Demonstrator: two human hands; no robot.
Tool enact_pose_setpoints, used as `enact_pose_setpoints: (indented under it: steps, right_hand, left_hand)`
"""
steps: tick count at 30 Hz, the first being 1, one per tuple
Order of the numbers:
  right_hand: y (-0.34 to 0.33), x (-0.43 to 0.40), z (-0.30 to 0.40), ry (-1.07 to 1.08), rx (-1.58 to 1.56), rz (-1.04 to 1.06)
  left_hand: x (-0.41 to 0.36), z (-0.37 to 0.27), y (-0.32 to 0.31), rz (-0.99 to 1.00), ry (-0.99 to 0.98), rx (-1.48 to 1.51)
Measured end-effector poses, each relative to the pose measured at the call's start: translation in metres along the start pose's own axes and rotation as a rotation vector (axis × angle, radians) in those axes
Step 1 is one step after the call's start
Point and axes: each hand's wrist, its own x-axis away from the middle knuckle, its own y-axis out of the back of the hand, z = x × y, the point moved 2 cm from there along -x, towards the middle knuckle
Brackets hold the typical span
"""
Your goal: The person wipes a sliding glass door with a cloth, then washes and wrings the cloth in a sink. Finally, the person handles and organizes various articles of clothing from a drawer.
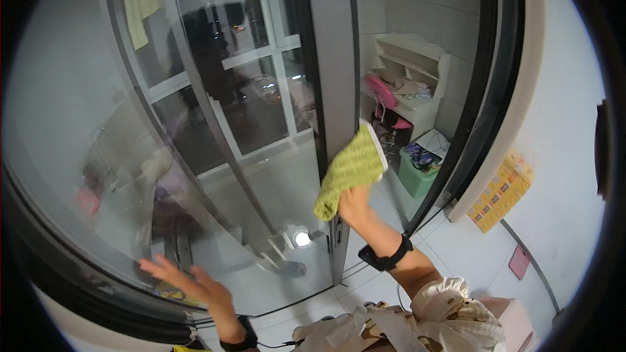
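My right hand (354, 203) is closed on a yellow-green cloth (354, 164) with a white edge. The cloth lies against the grey metal frame (337, 83) of a sliding glass door, above the door's lock (339, 230). Part of the fingers is hidden behind the cloth. My left hand (195, 286) is at the lower left with its fingers apart and nothing in it, in front of the glass pane (264, 181); whether it touches the glass I cannot tell. Black bands with small devices are on both wrists.
Through the doorway stand a white desk (413, 107), a pink chair (380, 92) and a green bin (415, 176) with items in it. At right, a yellow patterned box (503, 193) is by the wall, and a pink flat object (519, 262) lies on the tiled floor. Cables run near my left wrist.
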Motion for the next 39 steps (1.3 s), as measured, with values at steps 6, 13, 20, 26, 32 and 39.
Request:
enact_pose_setpoints:
  steps: [6,13,20,26,32,39]
  right_hand:
    - [-0.016,-0.027,0.038,0.18,-0.01,0.071]
    - [-0.051,0.019,0.059,-0.066,-0.297,0.225]
    - [-0.075,0.107,0.041,-0.01,-0.285,0.596]
    - [-0.088,0.139,0.0,-0.323,-0.877,0.797]
    - [-0.122,0.148,0.049,-0.629,-1.295,0.748]
    - [-0.164,0.136,0.115,-0.435,-1.403,1.002]
  left_hand:
    - [0.033,-0.069,-0.018,0.244,-0.079,0.057]
    - [0.047,-0.103,-0.046,0.226,-0.009,0.079]
    - [0.039,-0.084,-0.063,0.109,0.221,0.146]
    - [0.026,-0.047,-0.072,-0.031,0.145,-0.212]
    - [0.019,-0.022,-0.04,-0.004,0.253,-0.11]
    - [0.024,-0.003,-0.023,0.034,0.299,0.059]
